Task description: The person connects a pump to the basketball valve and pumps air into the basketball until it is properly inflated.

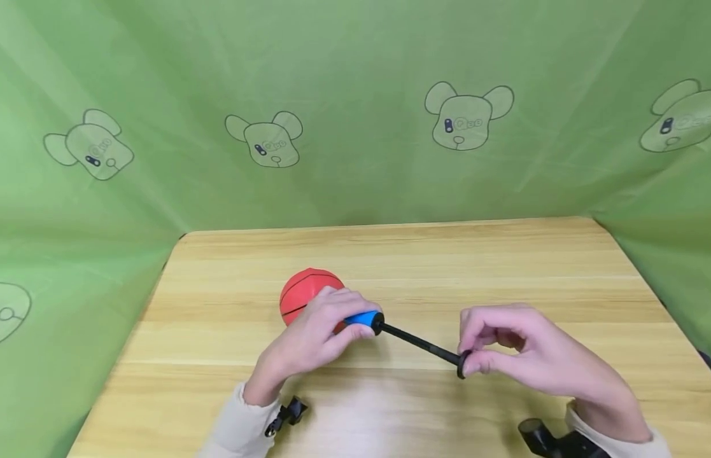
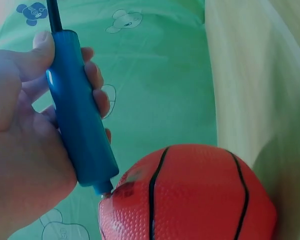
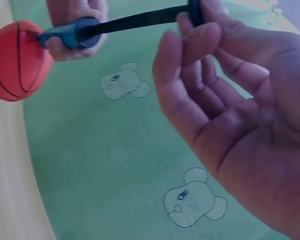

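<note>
My left hand is holding the blue pump, and my right hand is pinching the black handle on its long rod. The pump's tip is touching the red ball by my left hand, so I should be pushing straight and softly, making sure nothing is bending.

Ball is red, black-lined; pump at its 4 o'clock is blue, rod black. Table shows yellowish wood grain. Cloth at 12 o'clock is green, printed with animal-head outlines.
</note>
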A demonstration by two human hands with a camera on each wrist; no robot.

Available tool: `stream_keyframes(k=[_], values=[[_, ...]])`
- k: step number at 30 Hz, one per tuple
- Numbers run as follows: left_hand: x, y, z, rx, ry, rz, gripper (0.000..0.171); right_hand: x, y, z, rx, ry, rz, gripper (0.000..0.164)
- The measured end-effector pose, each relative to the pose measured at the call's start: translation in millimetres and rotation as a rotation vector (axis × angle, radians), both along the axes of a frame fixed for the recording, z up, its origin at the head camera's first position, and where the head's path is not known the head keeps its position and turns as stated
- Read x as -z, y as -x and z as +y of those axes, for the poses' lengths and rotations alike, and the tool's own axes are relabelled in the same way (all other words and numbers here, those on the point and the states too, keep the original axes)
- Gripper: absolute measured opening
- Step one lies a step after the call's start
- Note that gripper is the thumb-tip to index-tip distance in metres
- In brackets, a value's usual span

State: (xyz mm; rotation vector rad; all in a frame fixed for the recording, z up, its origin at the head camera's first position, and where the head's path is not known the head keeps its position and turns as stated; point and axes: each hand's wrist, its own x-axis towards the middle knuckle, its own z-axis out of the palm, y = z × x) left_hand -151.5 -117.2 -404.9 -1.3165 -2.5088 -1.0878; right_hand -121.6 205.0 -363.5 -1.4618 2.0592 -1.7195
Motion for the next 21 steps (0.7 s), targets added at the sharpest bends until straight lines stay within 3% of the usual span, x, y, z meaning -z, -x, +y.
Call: stream_keyframes(k=[10,16,21], values=[[1.9,-13.1,19.0,0.021,0.086,0.069,0.02,27.6,15.0,-36.8,0.067,-0.149,-0.185,0.022],[4.2,-10.4,18.0,0.05,0.082,0.065,0.022,23.6,13.3,-37.2,0.071,-0.148,-0.162,0.018],[0.1,-3.7,6.5,0.022,0.038,0.0,0.021,8.8,5.6,-13.7,0.051,-0.081,-0.073,0.03]])
